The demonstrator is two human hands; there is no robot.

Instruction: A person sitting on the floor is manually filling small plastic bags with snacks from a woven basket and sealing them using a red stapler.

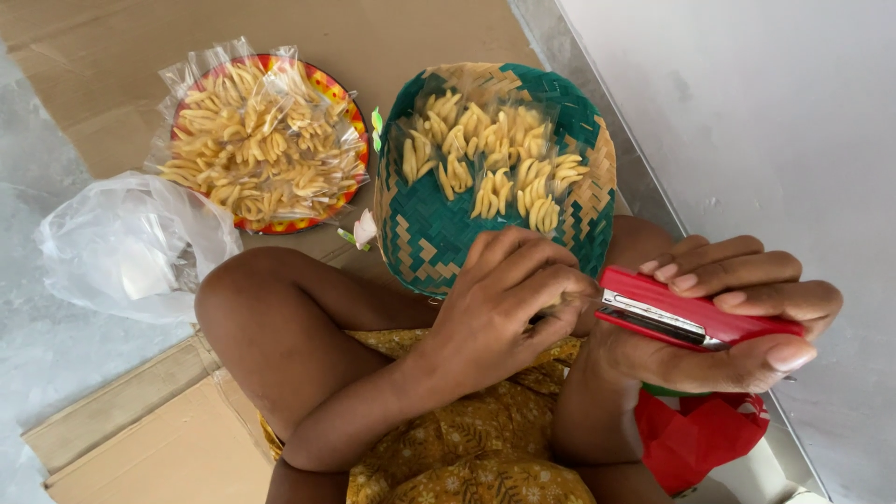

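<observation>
The right hand (737,313) holds a red stapler (686,317) sideways, thumb along its underside and four fingers wrapped over the top, so the hand is closed around the body with the metal mouth pointing toward the left hand (509,299). The left hand is bunched, its fingertips pinched on something small right at the stapler's mouth; it looks like the neck of a clear packet, but the fingers hide most of it and I cannot tell for certain. Both hands hang over the person's lap, just in front of the near rim of a green woven basket (420,233) that holds small clear packets (485,163) of pale, finger-shaped snacks. To the left of the basket a colourful plate (350,107) carries a heap of the same snacks under clear plastic, and a crumpled plastic bag (131,247) lies on the floor near the knee. The stapler looks rigid, light and easy to grip around its middle. The packets are likely light, slippery and soft, with brittle contents, so the safest hold is the empty film at the top, not the filled part.
</observation>
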